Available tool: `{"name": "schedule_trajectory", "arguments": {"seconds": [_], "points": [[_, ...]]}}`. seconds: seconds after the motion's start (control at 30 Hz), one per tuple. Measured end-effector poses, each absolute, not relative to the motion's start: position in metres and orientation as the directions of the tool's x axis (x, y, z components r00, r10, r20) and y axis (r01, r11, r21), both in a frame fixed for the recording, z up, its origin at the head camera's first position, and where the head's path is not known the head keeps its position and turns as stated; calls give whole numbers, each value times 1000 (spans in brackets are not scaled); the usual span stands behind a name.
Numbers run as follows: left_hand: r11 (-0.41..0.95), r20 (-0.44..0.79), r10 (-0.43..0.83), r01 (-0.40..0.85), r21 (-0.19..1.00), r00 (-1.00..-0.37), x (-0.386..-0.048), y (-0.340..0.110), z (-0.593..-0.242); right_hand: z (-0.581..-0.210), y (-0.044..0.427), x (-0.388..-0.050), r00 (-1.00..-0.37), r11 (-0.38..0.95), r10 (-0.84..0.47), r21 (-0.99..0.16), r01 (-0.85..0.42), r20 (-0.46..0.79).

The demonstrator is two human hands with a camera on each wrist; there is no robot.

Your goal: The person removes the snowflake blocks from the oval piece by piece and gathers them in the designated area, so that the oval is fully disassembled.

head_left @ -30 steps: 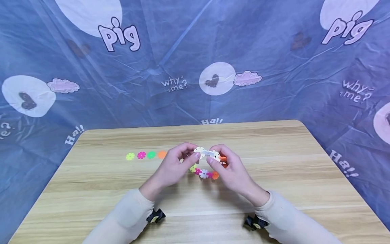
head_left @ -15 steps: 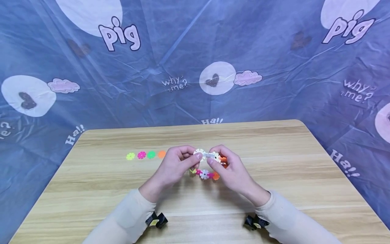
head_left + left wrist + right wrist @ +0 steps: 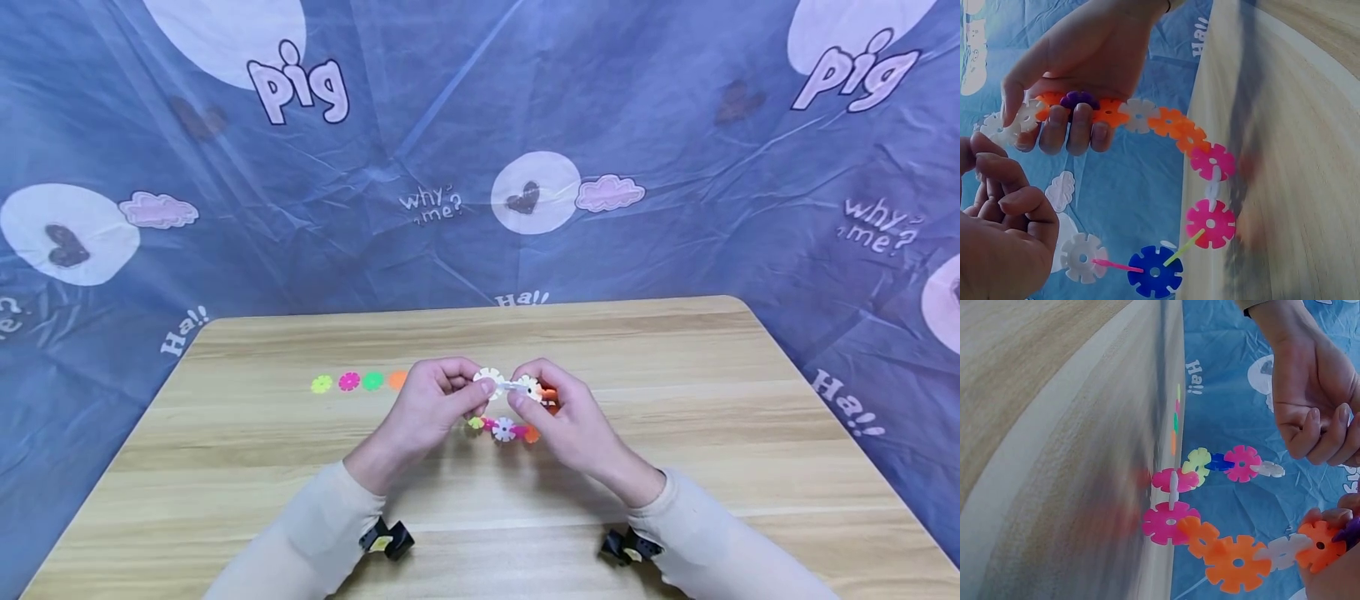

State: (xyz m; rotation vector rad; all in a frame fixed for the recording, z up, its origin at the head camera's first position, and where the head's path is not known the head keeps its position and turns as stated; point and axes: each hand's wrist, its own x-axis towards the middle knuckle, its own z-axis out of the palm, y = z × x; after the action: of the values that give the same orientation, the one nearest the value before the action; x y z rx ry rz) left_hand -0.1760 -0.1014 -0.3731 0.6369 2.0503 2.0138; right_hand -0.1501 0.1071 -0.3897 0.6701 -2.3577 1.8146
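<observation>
Currently, the left hand (image 3: 431, 400) pinches a white disc (image 3: 490, 374) at the top of the flower-disc chain (image 3: 498, 427), and the right hand (image 3: 562, 408) curls its fingers round that same part. The table (image 3: 502, 517) lies beneath the chain's drooping arc, and left of the chain is a row of yellow, pink, green and orange discs (image 3: 372, 381).

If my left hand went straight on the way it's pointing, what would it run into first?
Past the white disc that your left hand pinches, likely the thin white piece between the hands, then the right hand. Depth in the head view is unclear, so that order is tentative.
</observation>
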Motion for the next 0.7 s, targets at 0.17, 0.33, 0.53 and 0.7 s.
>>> {"name": "schedule_trajectory", "arguments": {"seconds": [0.17,0.33,0.53,0.7], "points": [[-27,163,449,169,985,-878,-177,-102,-373,-389,107,-150,-893,183,-299,-898,-401,338],[-38,170,478,173,984,-862,-178,-105,-372,-390,107,-150,-889,190,-310,-895,-404,336],[-13,152,499,168,986,-853,-179,-108,-370,-389,107,-149,-890,188,-325,-901,-392,320],[-6,143,509,162,987,-849,-178,-110,-370,-389,107,-148,-892,193,-322,-900,-391,319]]}}
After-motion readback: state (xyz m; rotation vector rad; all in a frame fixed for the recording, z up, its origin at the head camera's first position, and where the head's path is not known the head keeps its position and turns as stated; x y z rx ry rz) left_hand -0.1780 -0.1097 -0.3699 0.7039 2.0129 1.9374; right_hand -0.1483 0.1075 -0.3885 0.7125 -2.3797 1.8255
